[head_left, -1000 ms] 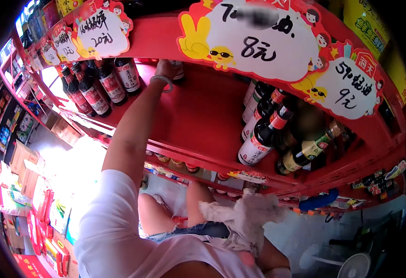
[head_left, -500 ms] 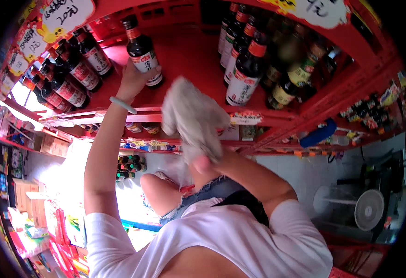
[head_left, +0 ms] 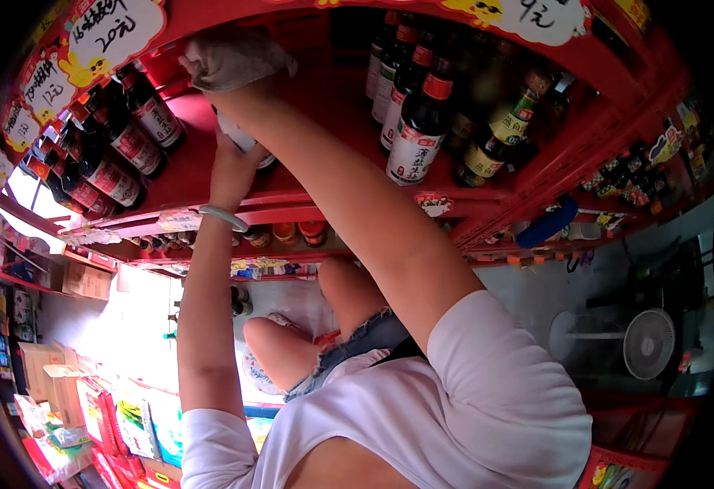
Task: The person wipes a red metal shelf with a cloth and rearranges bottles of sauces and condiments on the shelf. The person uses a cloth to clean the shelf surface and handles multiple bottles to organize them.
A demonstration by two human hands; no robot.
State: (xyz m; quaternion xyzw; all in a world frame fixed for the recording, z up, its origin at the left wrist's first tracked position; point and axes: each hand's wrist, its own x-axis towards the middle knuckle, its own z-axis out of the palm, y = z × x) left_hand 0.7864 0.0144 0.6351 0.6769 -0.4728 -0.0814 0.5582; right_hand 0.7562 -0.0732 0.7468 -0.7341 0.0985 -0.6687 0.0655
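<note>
My left hand [head_left: 233,169] grips a dark sauce bottle with a white label [head_left: 237,134], which stands on the red shelf [head_left: 312,151]. Over the bottle's top my right hand [head_left: 241,96] holds a greyish-white cloth [head_left: 239,61]. The cloth and my right forearm hide the bottle's neck and most of its body, and most of my right fingers cannot be seen. To the left stand several similar dark bottles [head_left: 135,147] in a slanting row. On the right is another row of dark sauce bottles [head_left: 415,130] with red caps.
Price cards [head_left: 104,37] hang along the upper shelf edge. Jars [head_left: 312,233] stand on a lower shelf. A white fan [head_left: 648,344] is at the right. Cardboard boxes [head_left: 63,391] and red packages [head_left: 100,411] lie at the lower left.
My right hand has carried the cloth up and left, from in front of the shelf to the bottle's top. My left hand stays on the bottle.
</note>
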